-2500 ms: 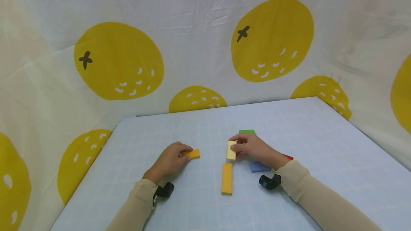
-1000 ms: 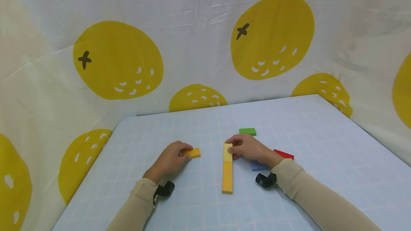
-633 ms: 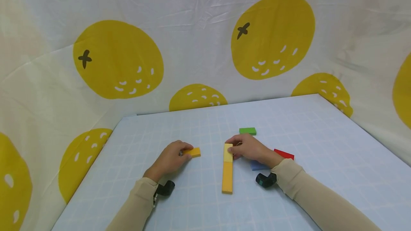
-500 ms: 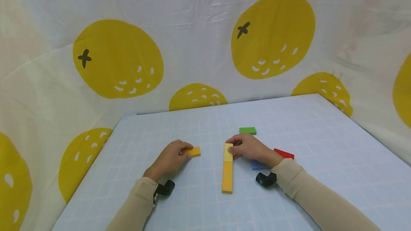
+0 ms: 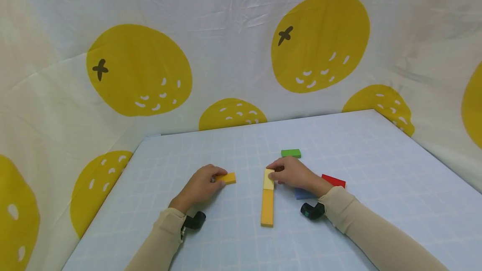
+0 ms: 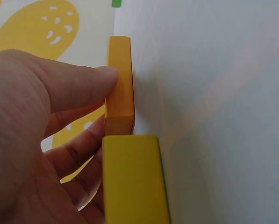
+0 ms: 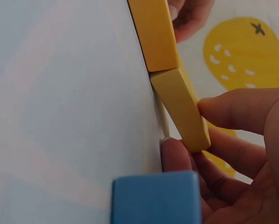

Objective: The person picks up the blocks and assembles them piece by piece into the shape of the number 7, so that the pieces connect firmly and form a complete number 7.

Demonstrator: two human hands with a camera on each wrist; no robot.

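A white curtain printed with large yellow fruit stands behind your pale checked tabletop. Your two beige sleeves reach in over the table.

Your left hand pinches a short orange block between thumb and fingers, left of the table's middle. Your right hand pinches a pale yellow block, thumb on its upper face, fingers at its far end.

The long orange block lies with its far end touching that pale block, which tilts, its far end raised off the table. A thin strip shows underneath; you would need a better view to identify it.

A blue block and a red block lie by your right wrist, both partly hidden. A yellow block sits under your left hand. The green block lies just beyond your right hand.
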